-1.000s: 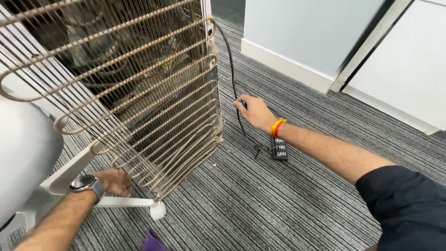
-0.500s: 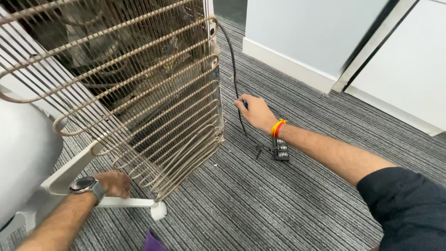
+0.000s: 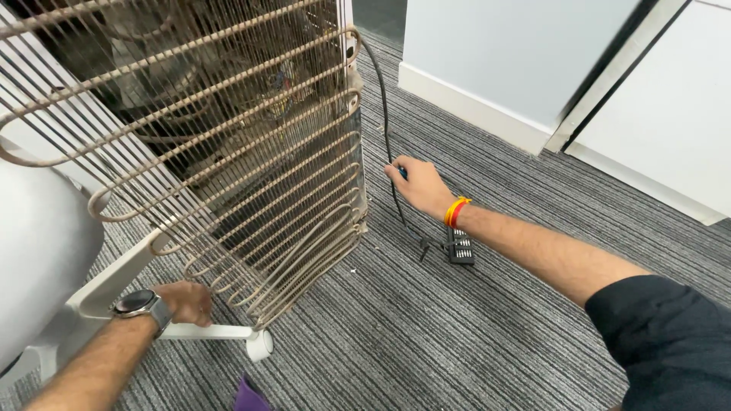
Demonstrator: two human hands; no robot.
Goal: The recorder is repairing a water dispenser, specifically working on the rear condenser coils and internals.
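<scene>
Right hand [image 3: 417,185] on black cable [image 3: 387,122], left hand [image 3: 185,301] under coil grid [image 3: 251,175]

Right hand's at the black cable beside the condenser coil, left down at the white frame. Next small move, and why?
Probably draw the black cable away from the condenser coil. The right hand sits on the cable where it hangs close to the coil's edge, and the left hand grips the white frame, seemingly steadying the unit. Whether the fingers fully close on the cable is unclear.

Bright, even indoor light falls from overhead and casts only faint, soft shadows on the striped grey carpet [image 3: 457,327]. No strong glare shows. The picture is mostly sharp, with slight softness and wide-angle stretching toward the edges and corners.
</scene>
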